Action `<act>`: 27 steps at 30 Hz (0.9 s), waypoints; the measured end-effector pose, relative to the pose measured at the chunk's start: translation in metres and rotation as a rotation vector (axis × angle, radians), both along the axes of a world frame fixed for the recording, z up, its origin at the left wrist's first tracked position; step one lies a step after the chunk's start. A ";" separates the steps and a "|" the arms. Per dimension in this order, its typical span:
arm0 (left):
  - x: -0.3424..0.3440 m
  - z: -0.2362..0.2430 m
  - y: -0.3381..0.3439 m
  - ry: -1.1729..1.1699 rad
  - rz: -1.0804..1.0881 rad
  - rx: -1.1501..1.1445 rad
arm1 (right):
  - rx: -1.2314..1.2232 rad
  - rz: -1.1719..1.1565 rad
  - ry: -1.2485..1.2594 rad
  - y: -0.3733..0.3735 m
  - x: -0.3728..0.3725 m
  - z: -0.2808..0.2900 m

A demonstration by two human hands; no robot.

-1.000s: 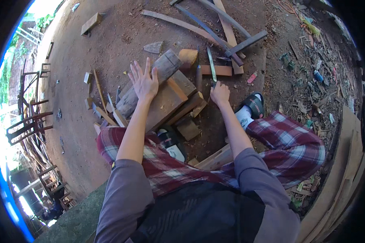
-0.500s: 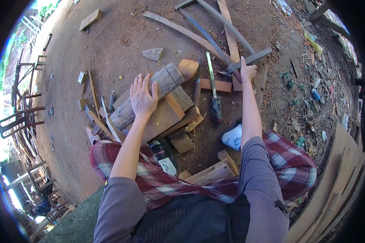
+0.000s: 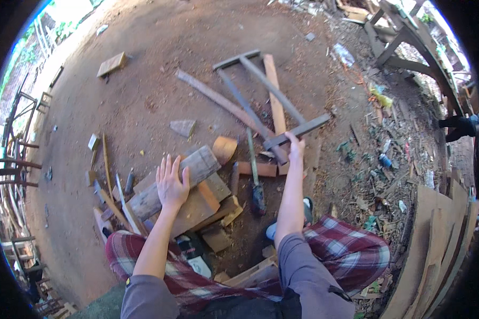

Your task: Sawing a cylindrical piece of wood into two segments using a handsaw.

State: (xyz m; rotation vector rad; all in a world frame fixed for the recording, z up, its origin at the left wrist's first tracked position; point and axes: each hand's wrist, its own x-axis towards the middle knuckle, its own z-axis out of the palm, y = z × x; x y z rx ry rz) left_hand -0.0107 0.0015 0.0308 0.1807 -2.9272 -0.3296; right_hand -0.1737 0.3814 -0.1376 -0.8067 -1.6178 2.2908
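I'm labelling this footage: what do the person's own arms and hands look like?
The left grip and right grip are ungloved hands; no watch or bracelet shows. The forearms are bare up to the left sleeve and right sleeve, both purplish grey and ending around the elbow. A small dark-and-yellow mark sits by the left cuff.

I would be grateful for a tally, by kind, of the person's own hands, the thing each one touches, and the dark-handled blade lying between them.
Hands: 2, the left hand and the right hand
Weathered wooden block: 1, under the left hand
Frame saw: 1, at the right hand
Dark-handled blade: 1
Total: 5
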 end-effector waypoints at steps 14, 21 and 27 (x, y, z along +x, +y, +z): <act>0.005 0.004 -0.004 -0.043 0.006 0.071 | -0.699 0.006 0.058 -0.034 0.074 0.187; 0.001 -0.005 -0.007 -0.064 0.004 0.044 | -0.089 0.309 0.308 -0.076 0.140 0.244; 0.002 0.000 -0.003 -0.059 -0.024 0.045 | 0.147 0.428 0.382 -0.085 0.165 0.302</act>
